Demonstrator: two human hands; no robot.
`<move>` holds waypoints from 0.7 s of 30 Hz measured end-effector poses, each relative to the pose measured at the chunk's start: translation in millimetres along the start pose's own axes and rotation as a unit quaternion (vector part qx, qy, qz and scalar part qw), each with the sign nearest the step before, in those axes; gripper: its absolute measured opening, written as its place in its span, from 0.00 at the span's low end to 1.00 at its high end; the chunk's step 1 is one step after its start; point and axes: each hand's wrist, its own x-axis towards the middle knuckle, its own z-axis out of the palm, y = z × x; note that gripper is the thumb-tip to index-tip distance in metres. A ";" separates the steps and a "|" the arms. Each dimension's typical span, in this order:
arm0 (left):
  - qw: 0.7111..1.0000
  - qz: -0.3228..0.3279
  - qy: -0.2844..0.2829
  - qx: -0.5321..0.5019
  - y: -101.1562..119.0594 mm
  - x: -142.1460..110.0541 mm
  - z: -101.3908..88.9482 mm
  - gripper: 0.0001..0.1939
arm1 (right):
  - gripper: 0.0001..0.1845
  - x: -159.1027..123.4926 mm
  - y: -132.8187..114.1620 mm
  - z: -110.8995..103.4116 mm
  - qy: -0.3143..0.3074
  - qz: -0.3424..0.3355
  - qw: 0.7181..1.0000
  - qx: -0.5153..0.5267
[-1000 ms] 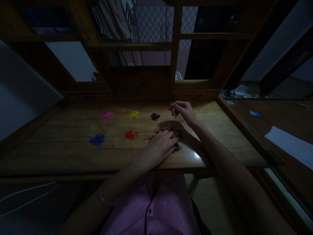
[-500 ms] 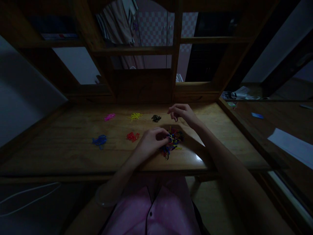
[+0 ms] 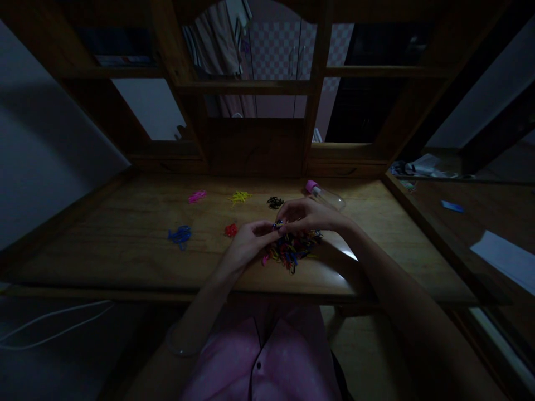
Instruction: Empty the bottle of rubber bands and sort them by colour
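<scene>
My left hand (image 3: 249, 240) and my right hand (image 3: 314, 216) meet over a mixed pile of small coloured rubber bands (image 3: 292, 248). Between their fingertips is a small dark and yellow clump of rubber bands (image 3: 278, 225), pinched from both sides. The pile below mixes red, blue, yellow, black and pink, and my right hand partly covers it. Separate little heaps lie to the left and behind: black bands (image 3: 275, 202), yellow bands (image 3: 240, 197), pink bands (image 3: 197, 196), blue bands (image 3: 180, 235), and red bands (image 3: 230, 230) just beside my left hand.
A clear bottle with a pink cap (image 3: 311, 186) lies behind my right hand on the wooden desk (image 3: 125, 245). Wooden shelving (image 3: 254, 145) rises at the back. Off to the right, a lower surface holds white paper (image 3: 504, 257) and a blue card (image 3: 452, 206).
My right hand has come down and left from above the pile to join my left hand at the clump. The bottle has come into sight behind it. The view has shifted slightly.
</scene>
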 end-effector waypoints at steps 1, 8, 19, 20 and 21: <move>1.000 0.000 0.003 0.001 -1.1 0.0 -0.4 0.18 | 0.14 0.8 0.8 0.2 -0.001 0.003 1.000 0.008; 1.000 -0.009 -0.001 0.007 -5.3 -2.7 -2.8 0.18 | 0.12 -0.1 -2.1 -1.9 0.016 0.014 0.999 0.025; 0.998 -0.040 -0.003 -0.040 -5.3 -5.0 -4.2 0.19 | 0.17 -16.9 -7.0 -25.9 -0.109 0.094 0.986 -0.077; 0.998 -0.042 0.000 -0.042 -6.1 -4.9 -4.1 0.19 | 0.18 -16.5 -7.3 -25.1 -0.101 0.087 0.988 -0.083; 0.998 -0.043 0.003 -0.043 -6.9 -4.7 -3.9 0.19 | 0.19 -15.5 -7.8 -23.4 -0.086 0.074 0.990 -0.085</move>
